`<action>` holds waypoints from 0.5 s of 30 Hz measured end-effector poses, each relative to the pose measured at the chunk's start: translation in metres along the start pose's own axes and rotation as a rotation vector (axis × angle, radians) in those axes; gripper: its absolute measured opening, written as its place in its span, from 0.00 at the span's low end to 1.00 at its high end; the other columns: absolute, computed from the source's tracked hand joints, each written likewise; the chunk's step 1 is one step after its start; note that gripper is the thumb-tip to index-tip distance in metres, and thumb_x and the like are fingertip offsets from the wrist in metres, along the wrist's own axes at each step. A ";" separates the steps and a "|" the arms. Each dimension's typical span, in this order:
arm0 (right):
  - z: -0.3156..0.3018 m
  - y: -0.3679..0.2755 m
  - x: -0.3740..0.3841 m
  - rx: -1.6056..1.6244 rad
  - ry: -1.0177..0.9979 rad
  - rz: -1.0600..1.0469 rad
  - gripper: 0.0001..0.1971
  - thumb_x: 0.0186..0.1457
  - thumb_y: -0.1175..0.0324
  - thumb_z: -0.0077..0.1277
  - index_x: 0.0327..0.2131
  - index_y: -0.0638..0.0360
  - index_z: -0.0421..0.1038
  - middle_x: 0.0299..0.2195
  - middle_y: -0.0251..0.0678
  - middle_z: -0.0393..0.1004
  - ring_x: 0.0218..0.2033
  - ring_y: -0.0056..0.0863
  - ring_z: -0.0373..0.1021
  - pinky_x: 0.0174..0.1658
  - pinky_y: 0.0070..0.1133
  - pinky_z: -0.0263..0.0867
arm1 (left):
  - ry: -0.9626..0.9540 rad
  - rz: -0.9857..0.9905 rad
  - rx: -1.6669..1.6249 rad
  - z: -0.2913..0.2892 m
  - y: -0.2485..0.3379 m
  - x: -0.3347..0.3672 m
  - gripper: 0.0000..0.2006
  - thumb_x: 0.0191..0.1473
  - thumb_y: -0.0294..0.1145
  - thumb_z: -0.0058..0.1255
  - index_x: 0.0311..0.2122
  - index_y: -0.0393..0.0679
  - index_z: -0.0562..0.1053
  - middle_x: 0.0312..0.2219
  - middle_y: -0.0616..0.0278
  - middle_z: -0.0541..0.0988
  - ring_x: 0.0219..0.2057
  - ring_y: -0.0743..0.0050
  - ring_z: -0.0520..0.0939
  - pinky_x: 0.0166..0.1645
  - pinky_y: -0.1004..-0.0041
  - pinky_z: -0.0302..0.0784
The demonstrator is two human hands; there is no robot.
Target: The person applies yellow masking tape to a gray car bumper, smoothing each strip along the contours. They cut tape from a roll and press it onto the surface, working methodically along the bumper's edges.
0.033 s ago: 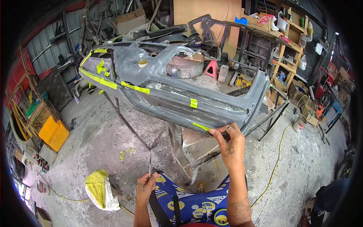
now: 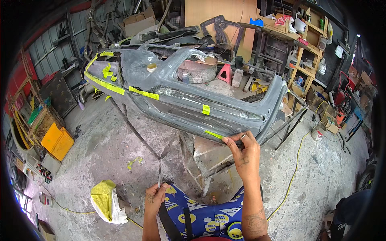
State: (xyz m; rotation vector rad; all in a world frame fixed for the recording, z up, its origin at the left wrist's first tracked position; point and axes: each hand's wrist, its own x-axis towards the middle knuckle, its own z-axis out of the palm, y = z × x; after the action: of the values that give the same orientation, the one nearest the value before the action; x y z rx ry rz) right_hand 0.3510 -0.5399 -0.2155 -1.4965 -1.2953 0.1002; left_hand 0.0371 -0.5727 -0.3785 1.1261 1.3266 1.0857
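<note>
A grey sanded car bumper (image 2: 225, 94) with dark woven-looking patches rests on a metal stand (image 2: 138, 136). At its near lower edge, my right hand (image 2: 243, 154) pinches the end of a short yellow masking tape strip (image 2: 214, 134), thumb below and fingers over the rim. My left hand (image 2: 155, 197) is closed near my left knee, gripping a thin, straight, pale tool (image 2: 159, 173) that points upward; its exact kind is too small to tell. More yellow tape (image 2: 104, 85) lines the bumper's left opening, and a square tape piece (image 2: 206, 109) sits mid-panel. A small round tub (image 2: 151, 67) stands on top.
A yellow cloth (image 2: 103, 197) and white fabric lie on the floor at left, near crumpled tape (image 2: 134, 162). A yellow hose (image 2: 295, 168) crosses the floor at right. Behind stand a pink stand (image 2: 224, 74) and wooden shelves (image 2: 305, 72). A yellow container (image 2: 57, 141) sits far left.
</note>
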 end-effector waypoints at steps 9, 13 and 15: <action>-0.005 0.018 0.000 0.137 -0.107 -0.060 0.09 0.56 0.73 0.69 0.36 0.69 0.81 0.32 0.34 0.77 0.26 0.18 0.72 0.27 0.19 0.68 | 0.009 0.006 0.005 -0.001 0.010 -0.002 0.14 0.67 0.38 0.58 0.37 0.37 0.84 0.14 0.77 0.66 0.16 0.91 0.62 0.23 0.79 0.53; -0.005 0.018 0.003 0.157 -0.114 -0.005 0.08 0.56 0.74 0.68 0.37 0.68 0.82 0.33 0.38 0.78 0.27 0.25 0.74 0.29 0.23 0.70 | -0.001 0.022 -0.026 -0.002 0.003 -0.001 0.14 0.67 0.38 0.58 0.37 0.37 0.84 0.14 0.77 0.66 0.16 0.91 0.61 0.22 0.79 0.52; -0.008 0.018 0.003 0.146 -0.102 0.052 0.08 0.56 0.72 0.68 0.37 0.66 0.82 0.33 0.41 0.78 0.29 0.33 0.74 0.33 0.27 0.68 | -0.006 -0.001 0.005 0.003 0.009 0.000 0.13 0.68 0.37 0.58 0.38 0.36 0.83 0.14 0.77 0.65 0.16 0.90 0.60 0.22 0.79 0.51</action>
State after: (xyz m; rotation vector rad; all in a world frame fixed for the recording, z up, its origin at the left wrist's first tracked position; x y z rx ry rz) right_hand 0.3691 -0.5396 -0.2244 -1.4155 -1.3015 0.3019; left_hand 0.0404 -0.5714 -0.3694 1.1315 1.3254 1.0776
